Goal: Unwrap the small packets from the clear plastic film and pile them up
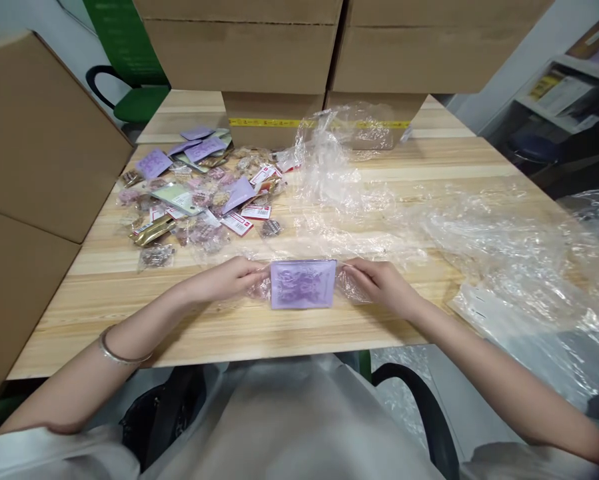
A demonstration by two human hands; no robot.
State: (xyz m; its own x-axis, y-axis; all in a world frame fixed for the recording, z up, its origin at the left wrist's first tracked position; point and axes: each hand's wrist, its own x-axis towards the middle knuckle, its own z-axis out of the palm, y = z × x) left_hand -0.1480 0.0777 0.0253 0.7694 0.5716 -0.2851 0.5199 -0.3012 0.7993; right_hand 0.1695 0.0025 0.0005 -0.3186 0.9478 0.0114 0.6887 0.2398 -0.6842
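Note:
A flat purple packet [303, 285] with darker printing hangs upright between my hands, just above the front part of the table. Clear plastic wrap [349, 287] surrounds it and stretches out to both sides. My left hand [235, 276] pinches the wrap left of the packet, its fingers closed. On the other side, my right hand [383, 285] is closed on the wrap too, thumb against fingers. Whether this wrap is a bag or a loose sheet, I cannot tell. Beyond my left hand lies a pile of small packets, among them a purple packet [239, 193] and a gold packet [153, 231].
Large cardboard boxes [239, 53] stand across the back, and another cardboard box [44, 140] borders the table's left side. Crumpled clear plastic film [504, 240] spreads over the right of the wooden table [219, 340]. A chair armrest [419, 407] is below the front edge.

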